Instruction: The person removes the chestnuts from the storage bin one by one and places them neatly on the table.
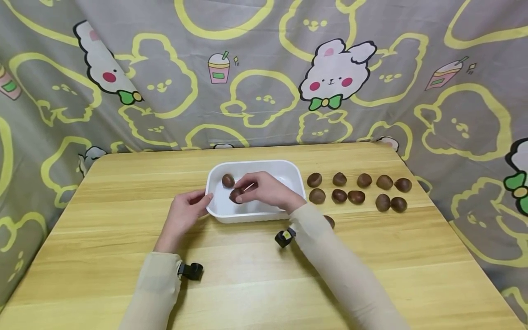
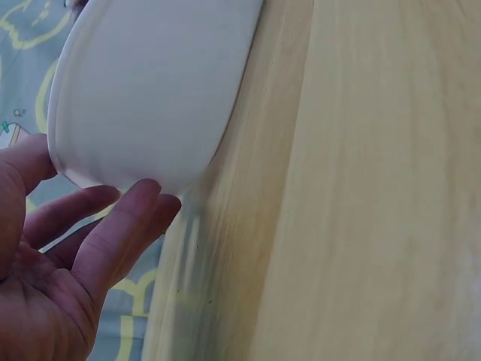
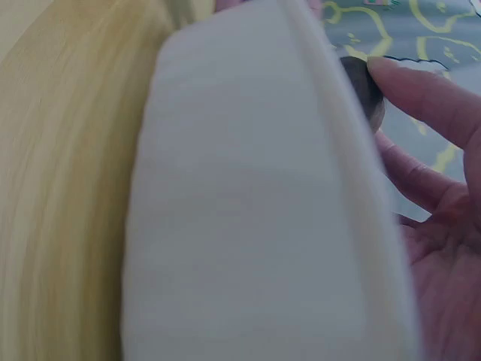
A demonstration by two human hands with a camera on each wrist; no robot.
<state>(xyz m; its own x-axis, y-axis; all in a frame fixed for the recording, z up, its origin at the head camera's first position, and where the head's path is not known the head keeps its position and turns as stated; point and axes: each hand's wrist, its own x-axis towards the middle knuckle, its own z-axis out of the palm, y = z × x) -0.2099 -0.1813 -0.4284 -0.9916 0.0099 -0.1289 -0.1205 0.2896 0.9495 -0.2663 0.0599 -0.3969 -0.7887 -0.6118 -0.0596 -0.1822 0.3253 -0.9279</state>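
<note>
In the head view a white plastic tray (image 1: 264, 215) stands on the table. My left hand (image 1: 184, 211) holds its left end, thumb at the rim and fingers against the outer wall, as the left wrist view shows with the tray (image 2: 150, 90). Over the inside of the tray, my right hand (image 1: 264, 190) pinches a brown chestnut (image 1: 236, 195) between thumb and fingers. That chestnut (image 3: 365, 90) shows partly above the rim in the right wrist view. Another chestnut (image 1: 228, 180) lies in the tray's left part.
Right of the tray, several chestnuts (image 1: 339, 196) lie in two rough rows on the wooden table (image 1: 239, 293). One more chestnut (image 1: 330, 222) is partly hidden behind the right sleeve. A patterned curtain (image 1: 264, 110) hangs behind the table.
</note>
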